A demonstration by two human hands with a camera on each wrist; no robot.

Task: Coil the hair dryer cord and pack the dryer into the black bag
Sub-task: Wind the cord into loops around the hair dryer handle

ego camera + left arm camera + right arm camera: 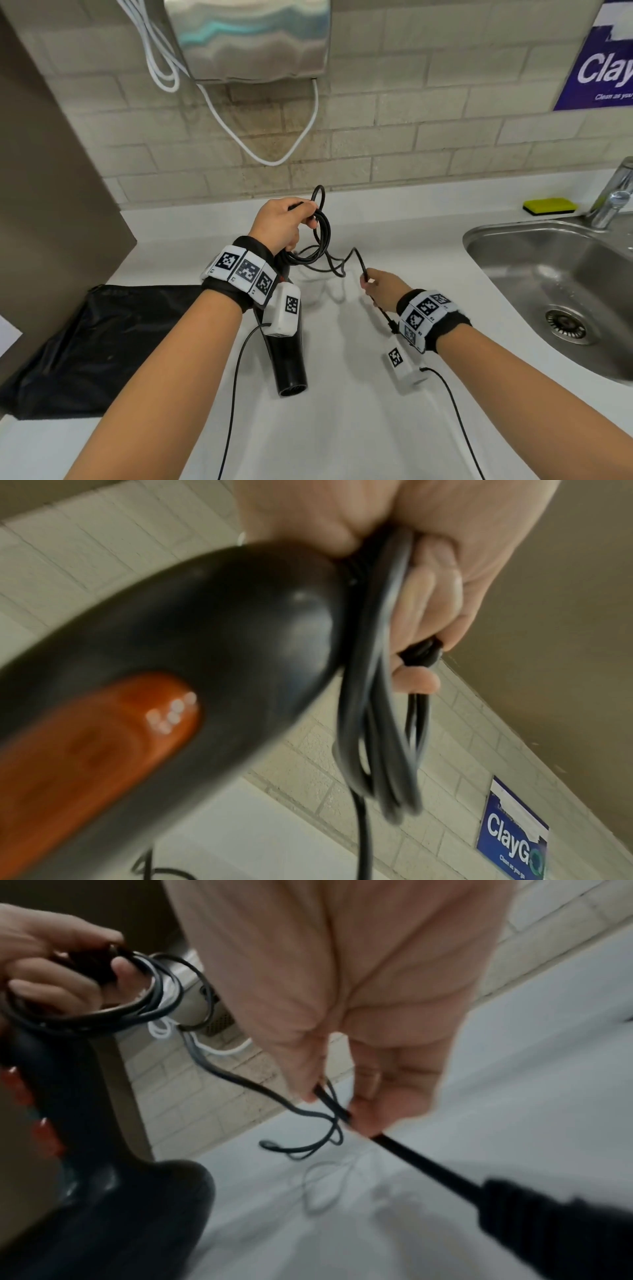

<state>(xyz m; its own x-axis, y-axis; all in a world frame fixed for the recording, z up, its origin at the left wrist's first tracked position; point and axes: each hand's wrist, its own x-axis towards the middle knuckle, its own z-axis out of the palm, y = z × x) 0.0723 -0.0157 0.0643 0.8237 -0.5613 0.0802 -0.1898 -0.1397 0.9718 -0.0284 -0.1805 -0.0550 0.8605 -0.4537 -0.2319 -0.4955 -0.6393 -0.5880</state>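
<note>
Several loops of black cord [322, 233] hang bunched in the left hand [281, 224], whose fingers [428, 610] are curled round the coil and round the end of the hair dryer's handle. The hair dryer [286, 359] dangles from that grip above the white counter [342, 428], barrel end down and open toward the camera; the left wrist view shows an orange switch panel [103, 745] on its black handle. From the coil, a slack length of cord runs across to the right hand [380, 286], which pinches it between thumb and fingertips [369, 1118], the other fingers folded in. Beyond the pinch, the cord continues down under the right wrist to what seems a thicker black end piece [548, 1226], blurred in the right wrist view. The black bag [102, 342] lies flat on the counter to the left, against a brown panel. A steel sink [548, 291] sits to the right, with a tap [613, 198] and a yellow sponge [549, 205] behind it. A metal hand dryer [246, 37] with white cables hangs on the tiled wall.
</note>
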